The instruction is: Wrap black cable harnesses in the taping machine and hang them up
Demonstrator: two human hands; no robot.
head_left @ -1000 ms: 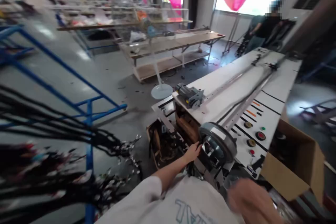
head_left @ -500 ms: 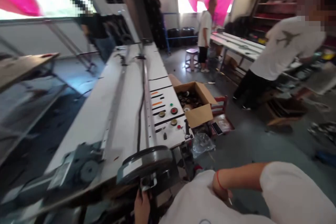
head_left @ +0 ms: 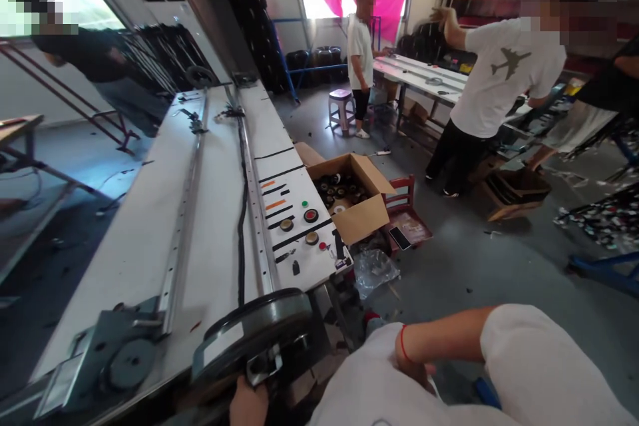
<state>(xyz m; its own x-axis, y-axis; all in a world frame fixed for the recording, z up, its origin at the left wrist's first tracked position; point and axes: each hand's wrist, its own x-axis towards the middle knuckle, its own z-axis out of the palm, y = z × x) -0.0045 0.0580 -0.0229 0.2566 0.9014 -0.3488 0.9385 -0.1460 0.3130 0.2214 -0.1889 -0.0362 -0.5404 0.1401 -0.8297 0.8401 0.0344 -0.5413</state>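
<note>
At the bottom, my left hand [head_left: 248,405] is closed on a small shiny metal bracket [head_left: 263,365] at the near side of a dark round wheel-like machine part [head_left: 257,316]. Its fingertips are partly hidden by the bracket. My right hand [head_left: 422,374], below a red wrist cord, hangs by my waist against my white shirt. Its fingers look curled, with a thin whitish thing beside them that I cannot make out. Left of the wheel-like part, a grey machine unit with a round disc [head_left: 130,363] sits at the end of a metal rail [head_left: 174,253].
A long white bench [head_left: 134,213] carries a second rail [head_left: 255,226], black strips and small round parts. Beside it are an open cardboard box [head_left: 362,223] of parts and a red chair [head_left: 417,226] with a phone. Several co-workers stand around; one person [head_left: 499,73] raises an arm.
The view has swung right, so the bench and wheel-like part sit further left. My left hand stays at the bracket. A co-worker at the right has lifted an arm.
</note>
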